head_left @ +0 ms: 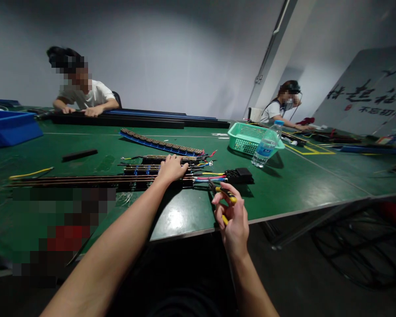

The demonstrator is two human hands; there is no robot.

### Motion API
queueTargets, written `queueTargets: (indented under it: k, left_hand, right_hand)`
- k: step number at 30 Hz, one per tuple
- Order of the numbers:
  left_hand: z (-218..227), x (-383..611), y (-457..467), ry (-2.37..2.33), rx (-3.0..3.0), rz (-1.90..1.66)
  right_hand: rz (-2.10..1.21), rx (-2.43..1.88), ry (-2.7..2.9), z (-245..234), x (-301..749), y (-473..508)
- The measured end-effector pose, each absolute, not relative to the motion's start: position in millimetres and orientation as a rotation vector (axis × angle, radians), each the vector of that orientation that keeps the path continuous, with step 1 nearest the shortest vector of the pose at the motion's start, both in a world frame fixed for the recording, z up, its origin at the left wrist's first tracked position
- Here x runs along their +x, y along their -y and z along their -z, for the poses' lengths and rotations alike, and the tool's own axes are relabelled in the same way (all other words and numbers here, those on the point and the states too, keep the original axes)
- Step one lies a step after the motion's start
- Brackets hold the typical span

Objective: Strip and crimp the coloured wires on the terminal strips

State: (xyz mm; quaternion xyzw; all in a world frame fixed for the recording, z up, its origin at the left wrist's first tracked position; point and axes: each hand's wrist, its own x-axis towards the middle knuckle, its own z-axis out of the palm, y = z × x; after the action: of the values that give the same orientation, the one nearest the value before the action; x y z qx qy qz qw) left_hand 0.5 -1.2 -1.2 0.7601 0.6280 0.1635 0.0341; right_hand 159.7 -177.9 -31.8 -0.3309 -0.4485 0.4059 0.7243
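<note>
My left hand (pixel 173 168) lies over a group of black strips (pixel 135 170) with copper-coloured rods, its fingers spread across them. In my right hand (pixel 233 218) is a pair of pliers (pixel 229 193) with yellow and black handles. Their jaws point toward the red, blue and yellow wires (pixel 208 178) leaving the strips' right ends. These wires run into a black connector block (pixel 239 175). Whether the jaws touch a wire I cannot tell. Behind the strips, a curved blue strip (pixel 161 143) with similar rods rests on the green table (pixel 191 215).
A mint-green basket (pixel 240 137) and a water bottle (pixel 265 147) stand at the right. To the left are a blue bin (pixel 11 127) and a short black bar (pixel 79 155). Two people sit across the table, near long black profiles (pixel 135 119).
</note>
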Motion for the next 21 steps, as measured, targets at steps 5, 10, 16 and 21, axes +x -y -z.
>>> queueTargets:
  k: [5,10,16,21]
  left_hand:
    - [0.4,0.4,2.0,-1.926,2.348,-0.49]
    - [-1.0,1.0,2.4,-1.929,2.345,-0.465]
    - [2.0,1.8,-0.5,-1.954,2.348,-0.481]
    - [1.6,2.4,1.0,-1.948,2.36,-0.506]
  right_hand:
    - [-0.844,-0.864,1.187,37.0,156.3,161.3]
    - [-0.653,-1.123,1.562,34.2,147.5,160.7]
    - [-0.388,-1.395,1.791,29.2,138.3,160.4]
    - [-0.234,-1.463,1.891,27.2,137.3,159.4]
